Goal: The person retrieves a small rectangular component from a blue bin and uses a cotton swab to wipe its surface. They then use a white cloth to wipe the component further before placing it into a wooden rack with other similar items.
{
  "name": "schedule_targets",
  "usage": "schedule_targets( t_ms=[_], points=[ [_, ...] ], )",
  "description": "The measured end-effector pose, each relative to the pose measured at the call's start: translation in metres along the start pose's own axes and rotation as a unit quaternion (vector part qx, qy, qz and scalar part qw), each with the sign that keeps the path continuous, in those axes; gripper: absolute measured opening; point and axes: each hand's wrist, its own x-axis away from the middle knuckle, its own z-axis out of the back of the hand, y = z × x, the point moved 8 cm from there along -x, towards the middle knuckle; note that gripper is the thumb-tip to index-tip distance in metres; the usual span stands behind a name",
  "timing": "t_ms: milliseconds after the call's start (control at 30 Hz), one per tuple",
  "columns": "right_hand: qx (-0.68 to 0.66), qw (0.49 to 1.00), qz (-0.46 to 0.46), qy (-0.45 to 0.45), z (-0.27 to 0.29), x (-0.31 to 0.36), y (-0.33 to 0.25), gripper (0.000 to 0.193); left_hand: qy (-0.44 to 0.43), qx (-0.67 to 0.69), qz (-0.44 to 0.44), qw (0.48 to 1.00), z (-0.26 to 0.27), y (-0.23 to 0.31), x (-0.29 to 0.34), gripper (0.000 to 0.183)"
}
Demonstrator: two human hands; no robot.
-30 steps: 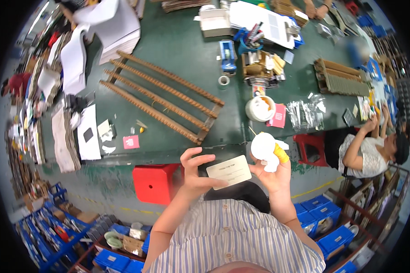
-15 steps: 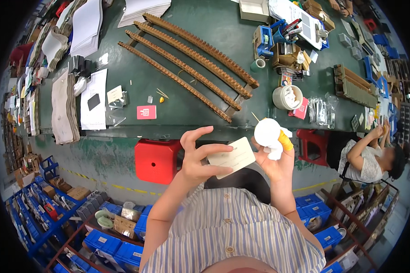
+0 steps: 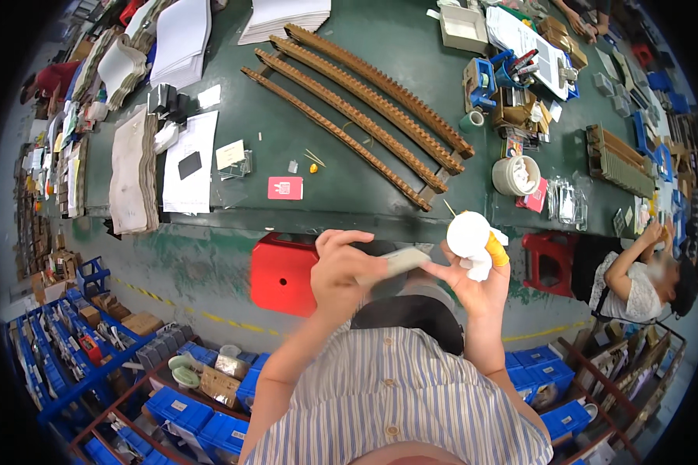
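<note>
My left hand [image 3: 340,273] pinches a cream-coloured card [image 3: 408,262], tilted so that it shows mostly edge-on and a little blurred. My right hand [image 3: 479,296] is closed around a round white object [image 3: 468,234] with a crumpled white cloth [image 3: 478,268] under it. A thin wooden stick [image 3: 450,208] pokes out above the round object. Yellow coverings [image 3: 497,250] sit on fingers of my right hand, and one of its fingertips meets the card's right end. Both hands are in the air just in front of the table edge.
On the green table [image 3: 233,93] lie long notched wooden racks [image 3: 364,108], a red card [image 3: 285,188], paper stacks [image 3: 180,43] and a white tub [image 3: 516,176]. Red stools [image 3: 283,275] stand below its edge. A co-worker [image 3: 636,271] sits at the right.
The card in my left hand has turned from face-up to nearly edge-on. The view has shifted, so the table things appear further right. My right hand keeps its hold.
</note>
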Motion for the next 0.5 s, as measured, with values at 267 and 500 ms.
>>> schedule_targets(
  t_ms=[267,500],
  points=[
    [-0.001,0.999,0.044,0.026,0.000,0.026,0.032,0.023,0.156,0.389,0.368,0.830,0.018,-0.041,0.032,0.026],
    [-0.026,0.997,0.071,-0.005,0.016,0.038,0.057,0.016,0.108,0.387,0.394,0.827,0.047,-0.038,0.026,0.028]
  ],
)
